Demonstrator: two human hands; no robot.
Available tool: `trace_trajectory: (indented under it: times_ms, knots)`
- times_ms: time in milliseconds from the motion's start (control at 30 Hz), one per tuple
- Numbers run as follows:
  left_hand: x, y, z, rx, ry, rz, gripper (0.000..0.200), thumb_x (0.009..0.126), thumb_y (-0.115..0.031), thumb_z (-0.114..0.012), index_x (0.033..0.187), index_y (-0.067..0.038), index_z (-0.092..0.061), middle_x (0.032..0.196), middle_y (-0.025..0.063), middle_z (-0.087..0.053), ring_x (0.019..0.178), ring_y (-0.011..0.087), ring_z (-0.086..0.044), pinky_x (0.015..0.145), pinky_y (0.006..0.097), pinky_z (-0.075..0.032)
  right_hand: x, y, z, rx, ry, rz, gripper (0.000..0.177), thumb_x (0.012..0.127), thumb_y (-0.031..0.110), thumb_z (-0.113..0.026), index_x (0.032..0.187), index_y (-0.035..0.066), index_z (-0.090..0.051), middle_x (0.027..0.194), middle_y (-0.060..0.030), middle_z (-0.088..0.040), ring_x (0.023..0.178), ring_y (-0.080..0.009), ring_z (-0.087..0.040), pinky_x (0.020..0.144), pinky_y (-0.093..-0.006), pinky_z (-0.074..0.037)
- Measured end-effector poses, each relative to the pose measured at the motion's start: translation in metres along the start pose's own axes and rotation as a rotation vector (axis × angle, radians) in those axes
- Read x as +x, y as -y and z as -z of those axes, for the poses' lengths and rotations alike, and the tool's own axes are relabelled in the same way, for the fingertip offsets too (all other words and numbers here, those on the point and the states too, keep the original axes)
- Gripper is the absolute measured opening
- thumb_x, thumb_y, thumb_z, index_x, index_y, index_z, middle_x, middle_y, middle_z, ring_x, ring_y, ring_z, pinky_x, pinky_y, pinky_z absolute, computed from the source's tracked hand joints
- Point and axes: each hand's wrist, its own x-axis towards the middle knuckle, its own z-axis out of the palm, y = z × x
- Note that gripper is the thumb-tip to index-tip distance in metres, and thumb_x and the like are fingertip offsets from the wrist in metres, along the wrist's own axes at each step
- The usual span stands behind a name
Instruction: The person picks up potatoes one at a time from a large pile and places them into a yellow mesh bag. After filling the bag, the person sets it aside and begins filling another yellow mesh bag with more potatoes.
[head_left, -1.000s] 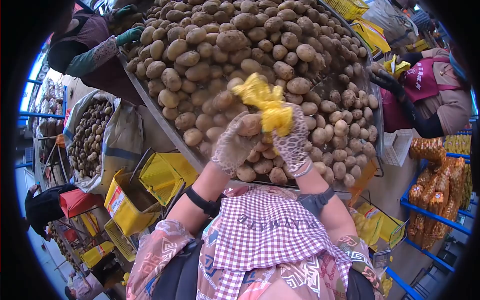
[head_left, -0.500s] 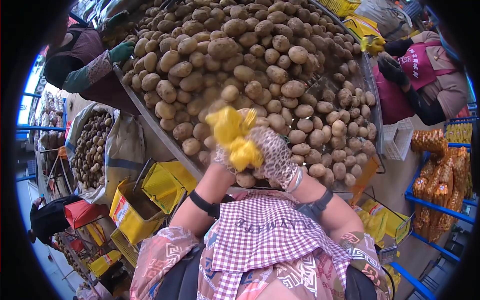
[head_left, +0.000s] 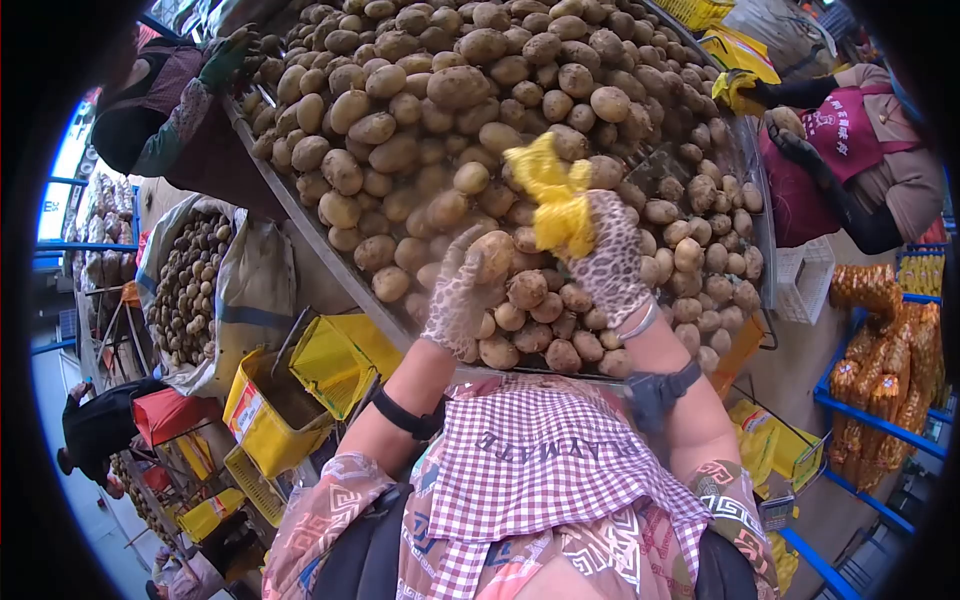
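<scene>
My left hand (head_left: 456, 305), in a leopard-print glove, is closed against a potato (head_left: 493, 257) at the near side of a large heap of potatoes (head_left: 460, 88). The potato sits to the right of its fingers. To the right, my right hand (head_left: 612, 260) wears a matching glove and grips a crumpled yellow cloth (head_left: 556, 200). The cloth hangs over the heap, its upper end spread out to the left. Several loose potatoes lie between my wrists by the near edge of the metal table (head_left: 330, 265).
Yellow baskets (head_left: 270, 415) and a big sack of potatoes (head_left: 190, 290) stand at left. A co-worker in a maroon apron (head_left: 825, 135) holds a potato at right; another person's green-gloved hand (head_left: 228, 58) is at upper left. Netted bags (head_left: 880, 380) fill a blue rack at right.
My hands have moved apart. The right hand has carried the yellow cloth up and right, while the left has come away from it and is now at a potato.
</scene>
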Motion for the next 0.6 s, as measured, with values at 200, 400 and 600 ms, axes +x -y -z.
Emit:
trace_trajectory:
  times_ms: [200,400,600]
  knots:
    - [-0.008,-0.016,-0.019,-0.433,0.007,0.167,0.054,0.092,-0.044,-0.056,0.129,-0.006,-0.046,0.124,0.0107,-0.054,0.113,0.0269,-0.054,0.096,0.0398,-0.048,-0.017,-0.035,-0.035,0.098,0.08,-0.05,0.041,0.075,0.012,-0.073,0.112,0.004,-0.059,0.105,-0.0147,-0.062,0.099,-0.0268,-0.062,0.087,-0.0339,-0.051]
    - [0.003,0.017,0.019,-0.604,0.353,0.198,0.052,0.093,-0.041,-0.053,0.129,-0.005,-0.044,0.126,0.0132,-0.052,0.116,0.0297,-0.053,0.097,0.0449,-0.047,-0.038,0.005,-0.039,-0.198,-0.006,0.488,0.042,0.073,0.016,-0.07,0.112,0.005,-0.06,0.113,-0.0159,-0.06,0.105,-0.0317,-0.059,0.095,-0.044,-0.045]
    - [0.008,0.015,0.017,-0.356,0.266,0.179,0.05,0.091,-0.036,-0.057,0.13,-0.007,-0.044,0.126,0.0134,-0.051,0.119,0.0297,-0.049,0.1,0.0489,-0.043,-0.068,-0.019,-0.04,-0.219,0.399,0.607,0.05,0.07,0.025,-0.074,0.115,0.007,-0.061,0.111,-0.0159,-0.061,0.105,-0.0346,-0.058,0.093,-0.0458,-0.046]
